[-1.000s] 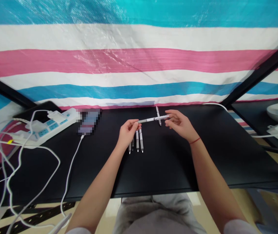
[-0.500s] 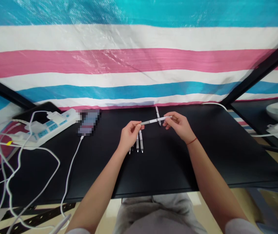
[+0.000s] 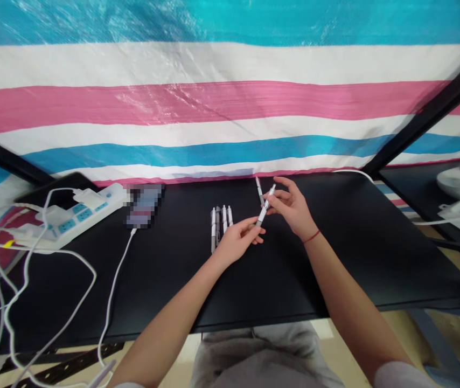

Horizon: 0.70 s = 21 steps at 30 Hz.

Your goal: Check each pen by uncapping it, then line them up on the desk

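Note:
Between my two hands a white and grey pen (image 3: 266, 206) is held at a slant above the table. My left hand (image 3: 238, 241) pinches its lower grey end. Thumb and fingers of my right hand (image 3: 292, 206) close on the upper white part, near the top. Left of the held pen, several similar pens (image 3: 214, 229) lie side by side on the black table (image 3: 165, 285), their lower ends partly hidden by my left hand. Another pen (image 3: 259, 188) lies behind the held one, close to the back edge.
A white power strip (image 3: 86, 215) with plugs and tangled white cables (image 3: 92, 275) takes up the left side. Beside it lies a blurred phone (image 3: 145, 206) on a cable. A striped sheet (image 3: 230, 102) hangs behind the table; black frame bars (image 3: 424, 116) stand at both sides.
The held pen has turned from nearly level to steeply slanted. My left hand has moved right and down, uncovering the row of pens.

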Available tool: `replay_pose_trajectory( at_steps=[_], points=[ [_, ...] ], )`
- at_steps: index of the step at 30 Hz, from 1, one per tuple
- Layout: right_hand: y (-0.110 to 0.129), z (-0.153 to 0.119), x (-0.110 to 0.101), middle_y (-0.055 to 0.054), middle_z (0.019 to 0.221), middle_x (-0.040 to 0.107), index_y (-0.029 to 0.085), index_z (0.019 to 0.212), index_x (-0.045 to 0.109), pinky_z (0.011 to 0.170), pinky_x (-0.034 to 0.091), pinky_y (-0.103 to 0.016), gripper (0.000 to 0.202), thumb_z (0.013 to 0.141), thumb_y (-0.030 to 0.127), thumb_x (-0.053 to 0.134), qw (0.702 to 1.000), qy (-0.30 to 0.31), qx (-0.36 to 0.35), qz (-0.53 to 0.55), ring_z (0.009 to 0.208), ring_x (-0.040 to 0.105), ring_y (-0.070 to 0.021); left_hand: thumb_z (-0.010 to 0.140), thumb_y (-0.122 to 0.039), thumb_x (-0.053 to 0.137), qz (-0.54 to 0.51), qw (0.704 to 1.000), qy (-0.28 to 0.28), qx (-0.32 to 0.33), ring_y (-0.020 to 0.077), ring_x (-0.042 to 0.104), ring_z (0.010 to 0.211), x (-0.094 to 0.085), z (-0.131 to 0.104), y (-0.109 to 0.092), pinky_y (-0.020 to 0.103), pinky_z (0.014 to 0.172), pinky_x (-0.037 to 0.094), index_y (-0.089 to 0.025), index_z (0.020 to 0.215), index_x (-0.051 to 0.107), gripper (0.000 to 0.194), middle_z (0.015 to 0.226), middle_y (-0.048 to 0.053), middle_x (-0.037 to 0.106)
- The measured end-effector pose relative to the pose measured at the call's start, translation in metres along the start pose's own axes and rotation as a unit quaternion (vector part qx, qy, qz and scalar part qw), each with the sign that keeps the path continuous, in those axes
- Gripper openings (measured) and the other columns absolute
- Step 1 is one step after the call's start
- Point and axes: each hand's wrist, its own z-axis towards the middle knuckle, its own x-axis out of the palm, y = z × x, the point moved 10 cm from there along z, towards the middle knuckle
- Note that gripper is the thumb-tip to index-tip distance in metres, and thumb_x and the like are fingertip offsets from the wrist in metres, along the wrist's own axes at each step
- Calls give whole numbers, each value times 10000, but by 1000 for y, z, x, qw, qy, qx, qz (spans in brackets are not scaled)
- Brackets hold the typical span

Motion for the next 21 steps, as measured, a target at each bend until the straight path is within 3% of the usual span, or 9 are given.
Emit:
replay_pose_trajectory(
  at_steps=[7, 12, 21],
  points=[
    [-5, -4, 8, -41, 895, 697, 213, 1083, 589, 563, 604, -302, 438, 713, 371, 763, 1000, 10, 18, -19, 736, 710, -210, 841, -410, 629, -33, 999, 9, -23, 185, 694, 781, 6, -3, 1, 284, 680, 513, -136, 1203, 545, 462, 932, 127, 718],
    [-7, -5, 13, -53, 962, 706, 230, 1166, 585, 600, 613, -321, 483, 734, 377, 744, 1000, 14, 13, -19, 764, 715, -211, 812, -393, 662, -27, 999, -15, -12, 180, 692, 784, 0, -3, -3, 281, 657, 537, -137, 1098, 586, 391, 1021, 132, 690],
    [-7, -7, 17, -66, 984, 703, 223, 1189, 564, 605, 609, -321, 506, 747, 406, 727, 999, 21, 9, -29, 773, 712, -213, 808, -411, 662, -24, 1000, -15, 2, 174, 691, 770, -2, 0, 1, 285, 652, 552, -149, 1080, 600, 383, 1033, 121, 687]
  ],
)
